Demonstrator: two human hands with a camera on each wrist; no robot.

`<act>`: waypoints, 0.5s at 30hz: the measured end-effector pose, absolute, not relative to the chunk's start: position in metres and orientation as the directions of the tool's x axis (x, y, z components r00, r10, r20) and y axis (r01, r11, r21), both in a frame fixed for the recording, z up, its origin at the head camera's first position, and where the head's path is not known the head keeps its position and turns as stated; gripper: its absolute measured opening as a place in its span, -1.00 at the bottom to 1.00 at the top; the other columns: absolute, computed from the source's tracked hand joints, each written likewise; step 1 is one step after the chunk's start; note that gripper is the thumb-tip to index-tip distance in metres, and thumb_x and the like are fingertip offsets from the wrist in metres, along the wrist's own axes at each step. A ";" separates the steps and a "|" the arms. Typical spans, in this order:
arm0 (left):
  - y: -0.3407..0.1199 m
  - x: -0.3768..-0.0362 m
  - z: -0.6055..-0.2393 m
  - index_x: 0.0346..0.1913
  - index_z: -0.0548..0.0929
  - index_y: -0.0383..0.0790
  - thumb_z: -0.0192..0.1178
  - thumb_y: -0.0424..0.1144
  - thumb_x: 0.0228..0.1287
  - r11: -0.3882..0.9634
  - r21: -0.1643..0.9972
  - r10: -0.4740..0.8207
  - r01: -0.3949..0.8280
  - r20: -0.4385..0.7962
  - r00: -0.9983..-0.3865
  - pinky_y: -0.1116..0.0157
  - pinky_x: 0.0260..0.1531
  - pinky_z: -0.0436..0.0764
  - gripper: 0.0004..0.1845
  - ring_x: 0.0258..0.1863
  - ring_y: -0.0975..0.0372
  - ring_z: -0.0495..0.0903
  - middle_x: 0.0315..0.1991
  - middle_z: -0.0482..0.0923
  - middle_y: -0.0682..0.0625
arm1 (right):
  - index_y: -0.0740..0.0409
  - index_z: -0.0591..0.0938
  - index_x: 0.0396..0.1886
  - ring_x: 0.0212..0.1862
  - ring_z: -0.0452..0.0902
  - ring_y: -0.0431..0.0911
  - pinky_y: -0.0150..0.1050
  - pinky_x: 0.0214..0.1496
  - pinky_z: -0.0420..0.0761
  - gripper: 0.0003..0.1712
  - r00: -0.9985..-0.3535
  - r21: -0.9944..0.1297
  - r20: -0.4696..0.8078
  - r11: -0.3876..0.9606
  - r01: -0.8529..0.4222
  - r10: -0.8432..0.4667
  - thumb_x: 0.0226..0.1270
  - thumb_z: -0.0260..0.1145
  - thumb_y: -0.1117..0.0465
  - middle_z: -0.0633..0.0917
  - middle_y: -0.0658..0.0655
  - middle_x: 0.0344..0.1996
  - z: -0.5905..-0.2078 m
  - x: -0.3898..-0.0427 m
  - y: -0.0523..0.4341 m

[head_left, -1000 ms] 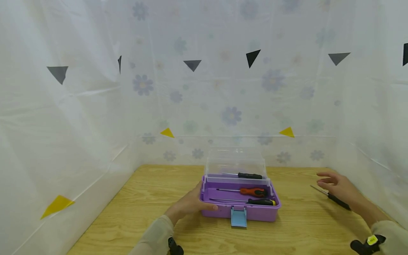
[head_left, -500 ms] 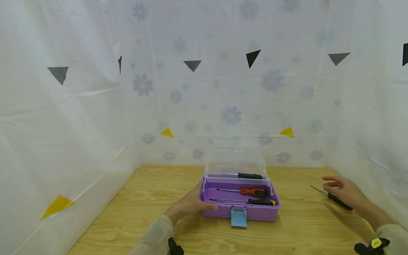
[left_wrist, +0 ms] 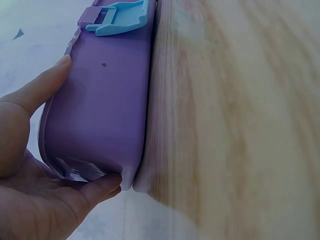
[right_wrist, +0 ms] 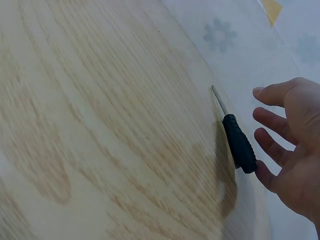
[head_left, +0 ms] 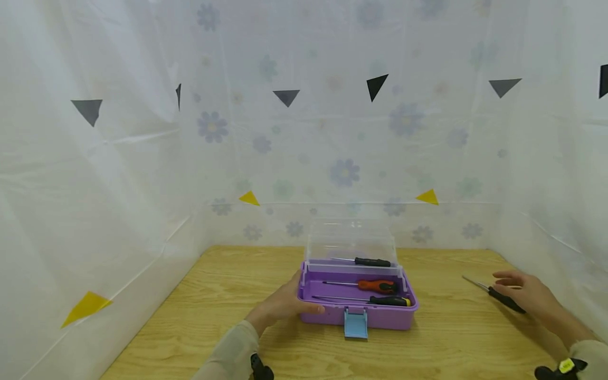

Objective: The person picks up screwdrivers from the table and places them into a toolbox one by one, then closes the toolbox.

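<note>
My left hand [head_left: 282, 302] grips the left end of a purple toolbox [head_left: 380, 318], thumb at its front rim and fingers round the side. In the left wrist view, the thumb [left_wrist: 42, 87] lies against the front wall. Inside the box are a red-and-black screwdriver [head_left: 377, 286] and a black screwdriver with a yellow end [head_left: 389, 301]. Over on the right, my right hand [head_left: 534, 296] hovers with loosely bent fingers beside a black-handled screwdriver [head_left: 506, 300] on the table. In the right wrist view its little finger is close to the handle [right_wrist: 240, 147]; whether they touch is unclear.
The toolbox's clear lid [head_left: 351, 240] stands raised at the back, with another black screwdriver [head_left: 372, 262] near its hinge. A light-blue latch [head_left: 355, 323] hangs down at the front. White plastic sheeting [head_left: 304, 148] encloses the wooden table [head_left: 214, 295] on three sides.
My right hand has drifted right and slightly toward me, uncovering more of the loose screwdriver's handle. My left hand and the toolbox have stayed still.
</note>
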State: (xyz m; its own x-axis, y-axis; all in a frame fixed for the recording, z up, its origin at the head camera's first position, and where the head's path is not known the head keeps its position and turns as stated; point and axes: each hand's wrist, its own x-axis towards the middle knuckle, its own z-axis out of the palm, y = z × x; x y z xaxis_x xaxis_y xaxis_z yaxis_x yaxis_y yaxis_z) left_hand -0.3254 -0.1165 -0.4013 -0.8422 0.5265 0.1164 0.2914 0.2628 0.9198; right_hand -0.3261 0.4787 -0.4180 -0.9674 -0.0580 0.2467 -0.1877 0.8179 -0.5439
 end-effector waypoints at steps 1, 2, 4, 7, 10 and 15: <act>-0.117 -0.325 -0.401 0.68 -0.25 -0.15 0.56 -0.13 0.14 0.264 0.919 0.527 0.292 0.116 -0.842 -0.22 0.45 0.11 0.32 0.47 -0.16 0.26 0.53 0.21 -0.27 | 0.57 0.40 0.33 0.10 0.48 0.52 0.30 -0.08 0.59 -0.36 -0.968 -0.543 0.243 0.820 -0.184 -0.056 0.62 0.22 0.07 0.63 0.54 0.06 -0.419 -0.326 0.480; -0.117 -0.325 -0.401 0.68 -0.25 -0.15 0.56 -0.13 0.14 0.266 0.919 0.527 0.293 0.116 -0.842 -0.22 0.45 0.11 0.32 0.47 -0.16 0.26 0.53 0.21 -0.27 | 0.57 0.40 0.33 0.09 0.49 0.51 0.29 -0.09 0.60 -0.36 -0.969 -0.539 0.240 0.823 -0.179 -0.054 0.62 0.23 0.08 0.64 0.54 0.05 -0.420 -0.326 0.481; -0.117 -0.325 -0.401 0.68 -0.26 -0.15 0.56 -0.12 0.15 0.267 0.919 0.529 0.290 0.112 -0.841 -0.21 0.46 0.11 0.32 0.47 -0.16 0.25 0.54 0.20 -0.27 | 0.58 0.41 0.32 0.08 0.52 0.50 0.28 -0.10 0.61 -0.38 -0.970 -0.528 0.237 0.830 -0.179 -0.058 0.61 0.24 0.10 0.64 0.54 0.04 -0.421 -0.326 0.482; -0.116 -0.325 -0.401 0.69 -0.26 -0.13 0.57 -0.13 0.14 0.262 0.921 0.530 0.288 0.112 -0.840 -0.21 0.46 0.09 0.32 0.48 -0.17 0.24 0.54 0.20 -0.27 | 0.59 0.42 0.31 0.06 0.55 0.48 0.26 -0.10 0.63 -0.39 -0.969 -0.524 0.237 0.832 -0.183 -0.065 0.59 0.26 0.12 0.64 0.55 0.03 -0.423 -0.326 0.483; -0.116 -0.326 -0.402 0.69 -0.26 -0.14 0.57 -0.14 0.13 0.252 0.922 0.534 0.293 0.119 -0.837 -0.21 0.46 0.08 0.32 0.48 -0.18 0.24 0.54 0.20 -0.27 | 0.59 0.42 0.30 0.03 0.58 0.47 0.24 -0.12 0.65 -0.38 -0.971 -0.519 0.227 0.835 -0.183 -0.072 0.58 0.27 0.12 0.62 0.57 0.02 -0.425 -0.324 0.484; -0.116 -0.327 -0.403 0.68 -0.25 -0.14 0.57 -0.15 0.14 0.250 0.919 0.545 0.304 0.126 -0.829 -0.21 0.46 0.09 0.32 0.48 -0.18 0.23 0.54 0.19 -0.27 | 0.57 0.50 0.22 -0.07 0.65 0.38 0.24 -0.17 0.64 -0.38 -0.972 -0.449 0.225 0.877 -0.168 -0.071 0.49 0.37 0.09 0.66 0.49 -0.07 -0.431 -0.322 0.484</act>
